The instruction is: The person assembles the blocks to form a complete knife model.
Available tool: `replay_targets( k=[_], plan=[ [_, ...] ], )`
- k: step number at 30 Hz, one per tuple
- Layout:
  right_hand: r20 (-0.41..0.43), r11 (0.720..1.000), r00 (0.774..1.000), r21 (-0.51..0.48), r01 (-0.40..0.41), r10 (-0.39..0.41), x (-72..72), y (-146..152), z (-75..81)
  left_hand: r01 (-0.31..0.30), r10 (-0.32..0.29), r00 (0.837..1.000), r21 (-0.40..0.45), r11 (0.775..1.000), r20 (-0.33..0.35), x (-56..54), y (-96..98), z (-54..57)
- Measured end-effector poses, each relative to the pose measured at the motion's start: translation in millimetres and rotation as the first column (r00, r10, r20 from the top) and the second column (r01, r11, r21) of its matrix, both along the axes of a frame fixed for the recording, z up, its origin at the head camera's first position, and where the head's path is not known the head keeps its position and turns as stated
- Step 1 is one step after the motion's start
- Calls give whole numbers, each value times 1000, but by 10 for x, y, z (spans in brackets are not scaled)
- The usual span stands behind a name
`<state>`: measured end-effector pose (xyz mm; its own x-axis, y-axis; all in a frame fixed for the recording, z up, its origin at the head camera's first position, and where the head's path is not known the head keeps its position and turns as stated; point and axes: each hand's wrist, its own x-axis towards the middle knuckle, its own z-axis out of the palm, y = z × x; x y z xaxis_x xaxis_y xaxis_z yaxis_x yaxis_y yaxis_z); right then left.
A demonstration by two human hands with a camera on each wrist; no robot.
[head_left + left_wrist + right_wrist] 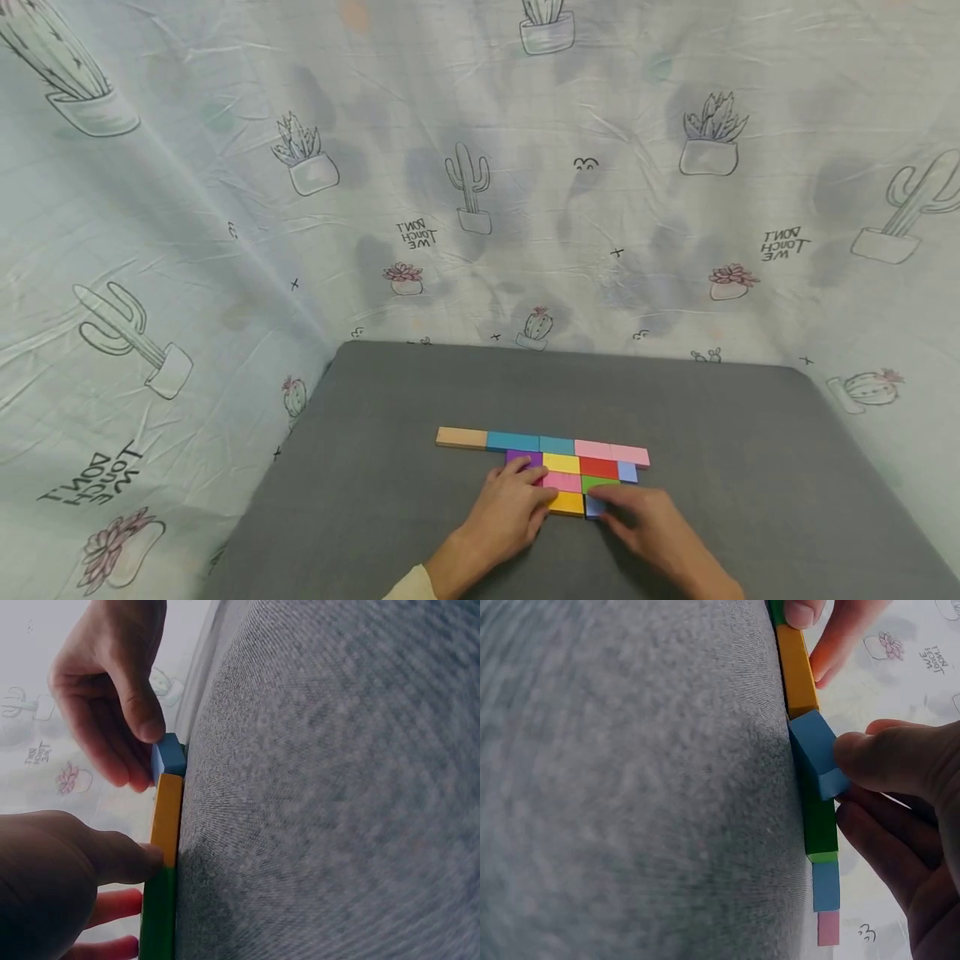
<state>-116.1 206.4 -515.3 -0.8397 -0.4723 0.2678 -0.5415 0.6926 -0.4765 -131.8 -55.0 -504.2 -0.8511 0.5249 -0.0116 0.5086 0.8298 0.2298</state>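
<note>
My right hand (pixel 648 521) pinches a small blue block (pixel 816 746) between thumb and fingers. That block is tilted beside the end of an orange-yellow block (pixel 567 503). My left hand (pixel 510 504) lies over the left side of the block rows. Its thumb touches the front side of the orange-yellow block and a green block (pixel 157 915), as the left wrist view shows. Behind these sit a pink block (pixel 562 482) and another green block (pixel 600 483). A purple block (pixel 525 457), partly covered by left fingers, stands in line with yellow (pixel 561 462) and red (pixel 598 467) blocks.
A longer back row runs from a tan block (pixel 461 437) through teal blocks (pixel 513 442) to pink ones (pixel 628 455). A light-blue block (pixel 627 472) ends the row before it. Cactus-print cloth (pixel 525 208) surrounds the dark grey table (pixel 375 467).
</note>
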Motion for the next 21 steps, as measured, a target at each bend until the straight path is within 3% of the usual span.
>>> replay_targets(
  k=[6, 13, 21],
  plan=[
    [-21, 1000, 1000, 17, 2, -1, -20, -39, 13, -4, 4, 1000, -3, 1000, 8, -7, -7, 6],
    [28, 999, 999, 39, 25, -26, -29, -75, 37, -5, 5, 1000, -7, 1000, 9, -2, -3, 9],
    [-22, 999, 1000, -32, -5, 4, -24, -32, 0, 1, -3, 999, 34, 999, 39, -13, -50, -1]
  ],
)
